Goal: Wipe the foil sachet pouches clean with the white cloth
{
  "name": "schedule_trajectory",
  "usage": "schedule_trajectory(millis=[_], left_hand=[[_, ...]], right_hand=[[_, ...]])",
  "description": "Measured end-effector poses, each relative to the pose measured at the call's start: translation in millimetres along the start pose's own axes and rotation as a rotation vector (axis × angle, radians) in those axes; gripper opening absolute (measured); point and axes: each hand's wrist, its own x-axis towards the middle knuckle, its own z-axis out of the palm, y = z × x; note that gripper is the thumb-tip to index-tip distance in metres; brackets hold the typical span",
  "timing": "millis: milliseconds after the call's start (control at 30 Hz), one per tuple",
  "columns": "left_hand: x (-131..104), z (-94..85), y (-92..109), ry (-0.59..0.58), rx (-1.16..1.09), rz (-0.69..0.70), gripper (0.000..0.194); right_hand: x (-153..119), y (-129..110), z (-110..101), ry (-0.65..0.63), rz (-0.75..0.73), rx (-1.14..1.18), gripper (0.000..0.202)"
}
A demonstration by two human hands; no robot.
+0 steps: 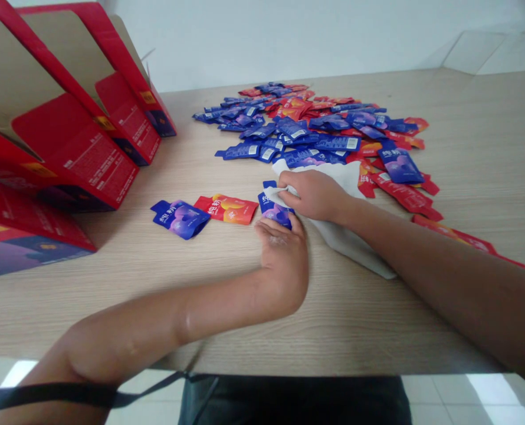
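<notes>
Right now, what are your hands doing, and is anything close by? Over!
Right hand: fingers pinching white cloth. Left hand: on blue pouch. Close by: pouch heap, just beyond cloth.

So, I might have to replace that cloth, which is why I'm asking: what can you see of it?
The cloth is off-white, plain and thin-looking, like soft fabric. It lies loosely spread on the table, rumpled, with an uneven far edge beside the pile of pouches. The right hand pinches a gathered fold, whose tip is on the blue pouch under the left hand. The right hand and forearm hide part of it; I can't make out any stains.
</notes>
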Motion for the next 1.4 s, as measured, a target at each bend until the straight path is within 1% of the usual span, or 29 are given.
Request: schedule_trajectory(millis=[100, 200, 367, 500, 600, 733, 833, 933, 1000, 1067, 1133, 1233, 1400], left_hand=[[0, -0.1, 0, 0.016, 0.019, 0.005, 0.049], [0, 0.0, -1, 0.009, 0.024, -0.005, 0.049], [0, 0.2, 0, -0.014, 0.043, 0.016, 0.053], [0, -0.6, 0, -0.036, 0.057, 0.017, 0.053], [0, -1.1, 0, -0.029, 0.046, 0.014, 0.053], [0, -0.4, 0, -0.028, 0.085, 0.018, 0.054], [0, 0.3, 0, -0.025, 0.083, 0.021, 0.053], [1, 0.2, 0, -0.008, 0.068, 0.022, 0.052], [1, -0.2, 0, -0.009, 0.076, 0.026, 0.049], [0, -0.3, -1, -0.003, 0.076, 0.023, 0.047], [-1, 0.1, -1, 0.020, 0.066, 0.011, 0.048], [-1, 1.1, 0, 0.038, 0.050, -0.001, 0.051], [0, 1.2, 1, -0.006, 0.021, 0.015, 0.052]], right_hand=[[-1, -7, 0, -0.076, -0.083, 0.042, 0.028], [0, -7, 3, -0.138, -0.056, 0.041, 0.027], [2, 2, 5, -0.127, 0.046, -0.038, 0.028], [3, 4, 6, -0.117, 0.074, -0.089, 0.028], [2, 5, 7, -0.108, 0.094, -0.110, 0.028], [2, 6, 7, -0.099, 0.123, -0.110, 0.028], [1, 3, 4, -0.050, 0.097, -0.074, 0.028], [0, -4, 2, -0.006, 0.015, -0.011, 0.028], [-1, -8, 2, -0.047, -0.040, 0.025, 0.028], [-1, -10, 4, -0.100, -0.057, 0.040, 0.027], [0, -8, 5, -0.116, -0.036, 0.034, 0.027], [1, -4, 7, -0.107, 0.004, -0.003, 0.027], [2, 0, 6, -0.097, 0.074, -0.088, 0.027]])
